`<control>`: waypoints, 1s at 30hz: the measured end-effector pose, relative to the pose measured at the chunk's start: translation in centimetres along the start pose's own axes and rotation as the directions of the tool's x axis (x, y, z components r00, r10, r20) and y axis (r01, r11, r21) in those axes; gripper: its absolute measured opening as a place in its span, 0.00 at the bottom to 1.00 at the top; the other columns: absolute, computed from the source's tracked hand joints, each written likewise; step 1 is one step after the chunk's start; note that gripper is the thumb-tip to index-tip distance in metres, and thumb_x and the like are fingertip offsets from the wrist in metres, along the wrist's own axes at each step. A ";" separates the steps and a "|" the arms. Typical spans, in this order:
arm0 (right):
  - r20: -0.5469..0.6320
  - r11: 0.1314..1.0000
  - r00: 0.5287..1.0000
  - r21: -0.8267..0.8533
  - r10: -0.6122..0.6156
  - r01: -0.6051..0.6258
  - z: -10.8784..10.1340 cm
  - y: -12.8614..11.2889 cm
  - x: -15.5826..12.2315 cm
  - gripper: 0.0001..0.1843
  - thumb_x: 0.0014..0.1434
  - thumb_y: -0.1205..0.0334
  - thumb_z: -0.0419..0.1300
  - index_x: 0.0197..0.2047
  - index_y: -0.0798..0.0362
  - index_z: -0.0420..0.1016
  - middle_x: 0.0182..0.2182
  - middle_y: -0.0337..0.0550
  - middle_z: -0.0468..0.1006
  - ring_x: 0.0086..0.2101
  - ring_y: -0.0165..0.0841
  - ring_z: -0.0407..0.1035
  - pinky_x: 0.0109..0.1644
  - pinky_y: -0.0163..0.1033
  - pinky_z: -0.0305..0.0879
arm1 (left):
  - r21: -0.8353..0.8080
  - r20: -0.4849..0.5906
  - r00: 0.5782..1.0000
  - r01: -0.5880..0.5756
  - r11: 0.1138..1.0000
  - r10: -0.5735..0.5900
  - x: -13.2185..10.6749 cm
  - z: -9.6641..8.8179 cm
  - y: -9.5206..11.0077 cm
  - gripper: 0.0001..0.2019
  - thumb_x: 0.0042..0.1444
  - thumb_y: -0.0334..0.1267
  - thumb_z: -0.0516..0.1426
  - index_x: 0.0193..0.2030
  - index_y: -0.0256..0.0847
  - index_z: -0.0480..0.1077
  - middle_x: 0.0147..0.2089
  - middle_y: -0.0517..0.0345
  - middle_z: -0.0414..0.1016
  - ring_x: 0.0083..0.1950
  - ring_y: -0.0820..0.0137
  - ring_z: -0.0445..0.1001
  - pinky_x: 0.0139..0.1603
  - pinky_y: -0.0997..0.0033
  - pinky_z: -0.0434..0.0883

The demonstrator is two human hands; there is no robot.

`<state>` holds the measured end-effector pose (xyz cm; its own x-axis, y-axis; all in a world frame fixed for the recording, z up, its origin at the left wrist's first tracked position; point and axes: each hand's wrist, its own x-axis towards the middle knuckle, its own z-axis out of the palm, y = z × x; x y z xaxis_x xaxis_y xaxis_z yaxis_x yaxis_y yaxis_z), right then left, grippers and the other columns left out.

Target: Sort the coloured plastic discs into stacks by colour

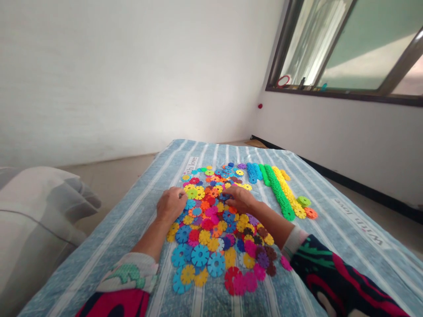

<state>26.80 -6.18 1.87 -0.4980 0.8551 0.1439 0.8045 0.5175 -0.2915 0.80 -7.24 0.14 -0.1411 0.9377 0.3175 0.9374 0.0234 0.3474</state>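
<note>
A heap of notched plastic discs (211, 211) in many colours lies spread over a striped cloth. At its left side is my left hand (172, 204), fingers curled and closed beside a lime-green disc (192, 193); whatever they hold is hidden. From the right, my right hand (243, 198) reaches over the heap, its fingertips closed at a dark blue notched disc (224, 197). Large light blue discs (200, 255) lie at the near edge, with magenta discs (250, 281) to their right.
Right of the heap are sorted rows: green discs (279, 193), yellow discs (287, 187) and blue discs (254, 172). An orange disc (311, 213) sits at their near end. The blue striped cloth (330, 255) covers the surface. White fabric (42, 220) bulges at left.
</note>
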 end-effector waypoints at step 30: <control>-0.437 0.952 0.887 0.307 0.148 -0.008 -0.2 6.8 -10.3 0.07 0.59 0.62 0.59 0.34 0.51 0.79 0.37 0.46 0.80 0.41 0.38 0.74 0.49 0.44 0.69 | -0.028 0.010 0.999 -0.039 0.999 0.039 0.8 0.0 -0.7 0.15 0.50 0.43 0.49 0.34 0.43 0.76 0.44 0.53 0.80 0.47 0.60 0.76 0.48 0.67 0.70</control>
<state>37.43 -11.44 -1.38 -0.1815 0.8483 0.4975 0.6704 0.4769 -0.5685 0.04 -6.53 0.19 -0.1010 0.9413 0.3220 0.9330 -0.0227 0.3591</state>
